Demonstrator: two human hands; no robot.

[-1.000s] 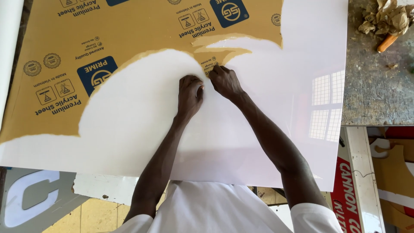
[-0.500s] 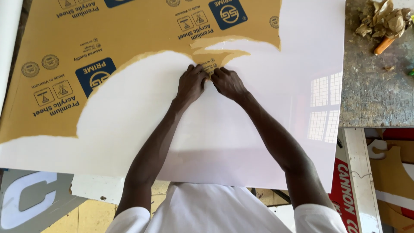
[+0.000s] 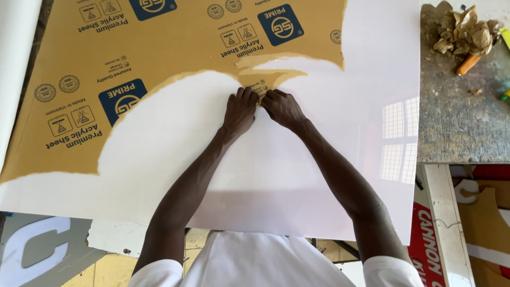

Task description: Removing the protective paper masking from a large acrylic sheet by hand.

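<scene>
Left hand [image 3: 239,110] and right hand [image 3: 281,108] meet at the torn tongue of brown film [image 3: 261,87], fingertips pinched on its edge, knuckles pressed to the white sheet [image 3: 255,175]. The film covers the sheet's far half; the near half is bare and glossy. The narrow tongue could tear off short if pulled unevenly, leaving scraps stuck. Nails could scratch the bare gloss. The sheet overhangs the near edge toward the person; to the right, a grey bench [image 3: 462,117] with crumpled paper [image 3: 467,32] bounds it; the left side is open.
</scene>
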